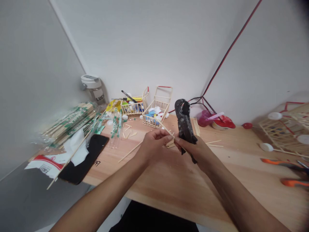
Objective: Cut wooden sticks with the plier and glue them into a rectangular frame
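In the head view, both of my hands meet above the middle of the table. My left hand point(156, 145) is closed, pinching a thin wooden stick point(165, 128) that points up toward the far side. Fingertips of my right hand point(189, 146) are at the stick's near part. That same hand is wrapped round a black plier-like crimping tool point(183, 120), its head up and away from me. Whether its jaws grip anything I cannot make out. Below the hands lie several short sticks point(171, 144), partly hidden. Just beyond stands a small stick-built cart point(156, 109) with white and blue things in it.
Packaged chopsticks point(70, 124), a phone point(84, 161) and a lidded bottle point(93, 88) are on the left. A second small cart point(132, 108) holds pens. At right are a red glue-stained bowl point(223, 122), a larger stick-built cart point(285, 129) and orange-handled tools point(277, 162).
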A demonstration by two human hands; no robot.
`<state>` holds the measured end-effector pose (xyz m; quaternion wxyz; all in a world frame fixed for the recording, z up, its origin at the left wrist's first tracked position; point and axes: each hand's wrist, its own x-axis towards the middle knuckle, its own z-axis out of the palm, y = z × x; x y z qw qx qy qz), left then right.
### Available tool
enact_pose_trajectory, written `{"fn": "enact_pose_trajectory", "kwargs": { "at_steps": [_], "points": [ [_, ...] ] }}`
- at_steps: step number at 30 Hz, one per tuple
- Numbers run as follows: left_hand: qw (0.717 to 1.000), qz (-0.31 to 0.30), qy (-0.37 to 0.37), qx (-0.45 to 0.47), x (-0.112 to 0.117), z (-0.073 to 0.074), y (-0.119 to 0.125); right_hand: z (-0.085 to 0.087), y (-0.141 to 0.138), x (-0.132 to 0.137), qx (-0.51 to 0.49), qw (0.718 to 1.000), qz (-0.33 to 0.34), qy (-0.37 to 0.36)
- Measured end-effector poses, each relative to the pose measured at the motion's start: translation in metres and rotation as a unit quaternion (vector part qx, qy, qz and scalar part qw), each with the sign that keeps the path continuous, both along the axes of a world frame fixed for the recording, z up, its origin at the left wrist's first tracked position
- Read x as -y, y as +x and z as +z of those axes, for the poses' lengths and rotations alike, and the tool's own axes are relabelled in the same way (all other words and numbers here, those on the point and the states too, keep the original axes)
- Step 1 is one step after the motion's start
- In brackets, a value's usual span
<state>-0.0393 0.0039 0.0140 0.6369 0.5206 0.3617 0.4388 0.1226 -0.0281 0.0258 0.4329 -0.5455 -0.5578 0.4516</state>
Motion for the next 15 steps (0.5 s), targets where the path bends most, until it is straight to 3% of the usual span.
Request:
{"fn": "enact_pose_trajectory", "kwargs": {
  "at_steps": [2,4,5,7,9,12,15],
  "points": [
    [0.988,0.125,0.082,-0.047,-0.002,0.006,-0.007,0.003,0.004,-0.001,0.044,0.999,-0.019,-0.022],
    [0.932,0.272,0.220,-0.098,-0.004,0.010,-0.016,0.004,0.007,-0.002,0.076,0.996,-0.027,-0.045],
    [0.892,0.309,0.300,-0.137,-0.005,0.011,-0.019,0.003,0.008,-0.003,0.084,0.995,-0.022,-0.048],
    [0.823,0.288,0.436,-0.221,-0.005,0.009,-0.023,0.003,0.009,-0.004,0.090,0.995,-0.003,-0.036],
    [0.780,0.200,0.519,-0.286,-0.004,0.006,-0.021,0.003,0.008,-0.005,0.099,0.995,0.012,-0.024],
    [0.749,0.101,0.558,-0.343,-0.001,0.000,-0.015,0.004,0.006,-0.006,0.117,0.993,0.018,-0.021],
    [0.744,0.058,0.553,-0.371,0.001,-0.003,-0.010,0.003,0.005,-0.006,0.130,0.991,0.020,-0.012]
  ]
}}
